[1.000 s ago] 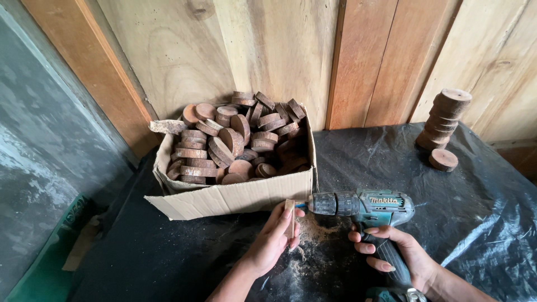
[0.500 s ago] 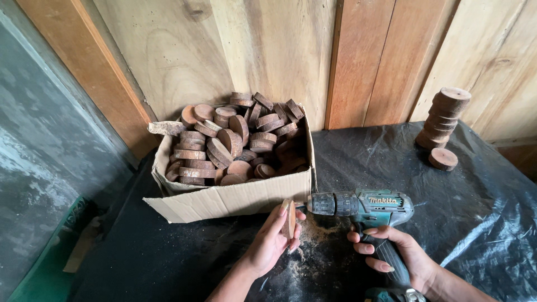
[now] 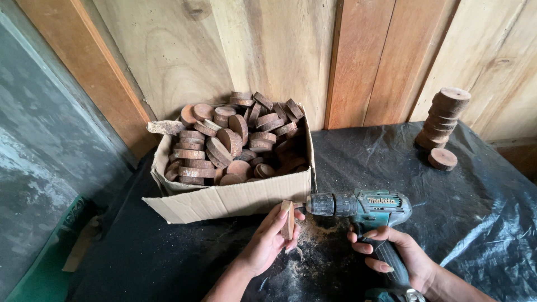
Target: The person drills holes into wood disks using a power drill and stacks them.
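My left hand (image 3: 268, 240) grips a small round wooden disc (image 3: 287, 219) on edge, just in front of the cardboard box. My right hand (image 3: 398, 256) is wrapped around the handle of a teal cordless drill (image 3: 363, 208), whose chuck points left with its bit against the disc's face. Pale sawdust (image 3: 310, 237) lies on the black plastic sheet (image 3: 391, 162) under the disc.
An open cardboard box (image 3: 235, 198) heaped with several brown wooden discs (image 3: 235, 142) stands behind my hands. A stack of discs (image 3: 442, 117) and one loose disc (image 3: 442, 159) sit at the back right by the plank wall. A grey wall is on the left.
The disc in my left hand has shifted slightly right toward the drill chuck. The drill and my right hand have hardly moved.
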